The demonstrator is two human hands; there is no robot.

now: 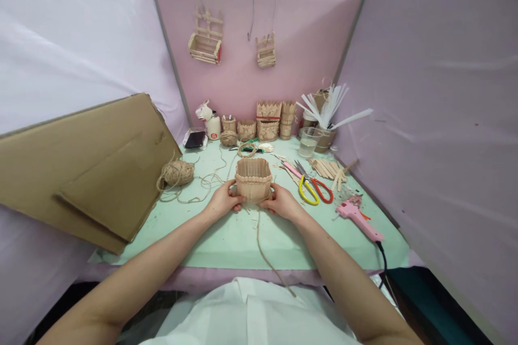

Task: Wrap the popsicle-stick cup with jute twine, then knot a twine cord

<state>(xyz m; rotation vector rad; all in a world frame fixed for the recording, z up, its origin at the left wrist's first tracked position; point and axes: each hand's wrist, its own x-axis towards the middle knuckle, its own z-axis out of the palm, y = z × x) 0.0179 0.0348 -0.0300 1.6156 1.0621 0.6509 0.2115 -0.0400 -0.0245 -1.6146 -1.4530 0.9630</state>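
Stick basket [253, 187] stands on desk [218, 242], walls up, twine tail [264, 254] loose, apparently unsecured; left grip [223, 199], right grip [284, 201] clasp lower sides.

Tan basket [253, 187], pale green tabletop [226, 242], pink glue gun [360, 221], red-and-yellow-handled scissors [306, 176], brown twine [178, 173]

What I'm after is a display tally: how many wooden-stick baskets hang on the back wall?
2: a larger basket hangs toward the left, and a smaller basket hangs to its right. None seems hidden.
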